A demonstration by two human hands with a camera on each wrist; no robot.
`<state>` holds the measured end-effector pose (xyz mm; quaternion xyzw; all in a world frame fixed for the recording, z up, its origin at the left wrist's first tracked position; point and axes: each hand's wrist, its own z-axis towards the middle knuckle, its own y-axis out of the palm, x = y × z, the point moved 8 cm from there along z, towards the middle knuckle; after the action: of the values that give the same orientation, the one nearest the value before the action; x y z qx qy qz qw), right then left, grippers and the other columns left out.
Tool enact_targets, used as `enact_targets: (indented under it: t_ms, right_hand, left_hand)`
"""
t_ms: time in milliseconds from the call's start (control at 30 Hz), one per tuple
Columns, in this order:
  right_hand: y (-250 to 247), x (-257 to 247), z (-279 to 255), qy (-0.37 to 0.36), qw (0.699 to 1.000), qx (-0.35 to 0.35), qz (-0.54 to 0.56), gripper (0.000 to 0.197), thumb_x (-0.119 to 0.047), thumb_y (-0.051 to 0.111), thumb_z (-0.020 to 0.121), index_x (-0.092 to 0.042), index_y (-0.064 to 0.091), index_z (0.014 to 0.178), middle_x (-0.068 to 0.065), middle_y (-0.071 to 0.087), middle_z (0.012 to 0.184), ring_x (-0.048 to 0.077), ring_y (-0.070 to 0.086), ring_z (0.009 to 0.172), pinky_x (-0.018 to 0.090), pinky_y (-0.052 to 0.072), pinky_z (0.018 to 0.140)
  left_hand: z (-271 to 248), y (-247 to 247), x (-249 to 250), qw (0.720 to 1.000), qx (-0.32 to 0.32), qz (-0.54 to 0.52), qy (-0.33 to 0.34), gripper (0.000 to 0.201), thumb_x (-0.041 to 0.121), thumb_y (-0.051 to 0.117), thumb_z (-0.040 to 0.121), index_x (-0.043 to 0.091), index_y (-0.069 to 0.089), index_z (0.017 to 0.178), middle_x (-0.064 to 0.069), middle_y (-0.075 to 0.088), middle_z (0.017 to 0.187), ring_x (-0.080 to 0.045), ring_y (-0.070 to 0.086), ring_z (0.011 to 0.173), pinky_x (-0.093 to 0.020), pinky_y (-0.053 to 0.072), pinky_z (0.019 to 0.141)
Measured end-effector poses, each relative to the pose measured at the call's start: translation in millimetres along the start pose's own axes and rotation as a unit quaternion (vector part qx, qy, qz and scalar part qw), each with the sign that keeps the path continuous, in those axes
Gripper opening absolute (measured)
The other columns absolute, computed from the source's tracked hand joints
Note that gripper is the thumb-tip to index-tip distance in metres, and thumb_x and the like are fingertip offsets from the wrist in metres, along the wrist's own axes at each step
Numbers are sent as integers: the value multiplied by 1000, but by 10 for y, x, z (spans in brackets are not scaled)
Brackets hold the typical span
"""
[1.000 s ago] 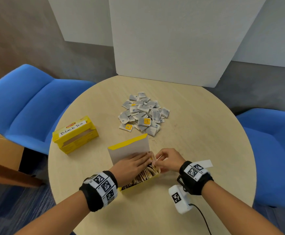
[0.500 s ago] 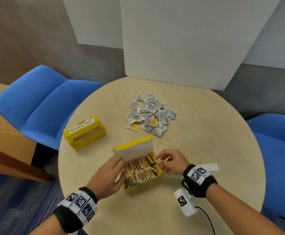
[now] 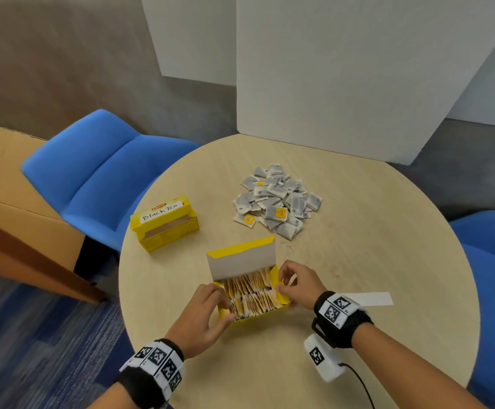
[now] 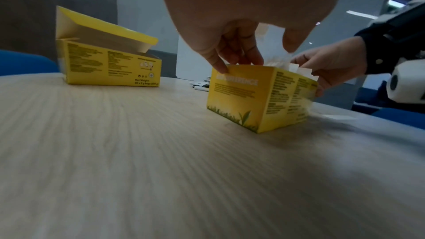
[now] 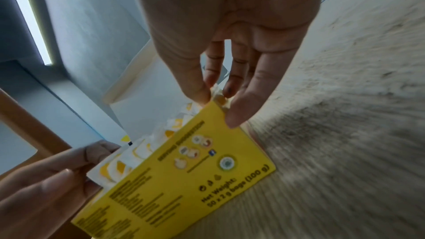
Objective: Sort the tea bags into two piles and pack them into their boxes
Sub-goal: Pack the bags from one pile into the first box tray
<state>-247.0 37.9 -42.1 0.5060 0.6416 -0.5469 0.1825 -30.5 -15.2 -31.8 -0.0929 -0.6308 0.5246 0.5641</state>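
I sit in what looks like an office meeting corner, at a round pale-wood table flanked by blue upholstered chairs, with white partition panels, grey walls and striped blue carpet.

open box near table front; labelled box left-behind; tea bag pile behind.
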Motion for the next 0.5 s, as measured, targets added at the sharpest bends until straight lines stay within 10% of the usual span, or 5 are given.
enact_targets:
  t_ms: [200, 500]
  right_hand:
    - [16, 68, -25, 7, 999, -14, 45, 18, -7, 69, 83, -19, 56, 78, 3, 53, 81, 19, 59, 57, 39, 57, 50]
    - [76, 39, -111, 10, 1000, 10, 7, 47, -46, 85, 60, -24, 45, 73, -2, 49, 70, 13, 48, 59, 34, 50, 55]
  left_hand:
    - [112, 0, -127, 992, 36, -53, -106, 49, 73, 42, 81, 26, 58, 77, 15, 50, 85, 2, 41, 91, -11, 33, 80]
    - [257, 58, -166, 989, 4, -45, -143, 27, 40, 74, 74, 32, 50, 69, 14, 48, 84, 3, 37, 88, -11, 34, 75]
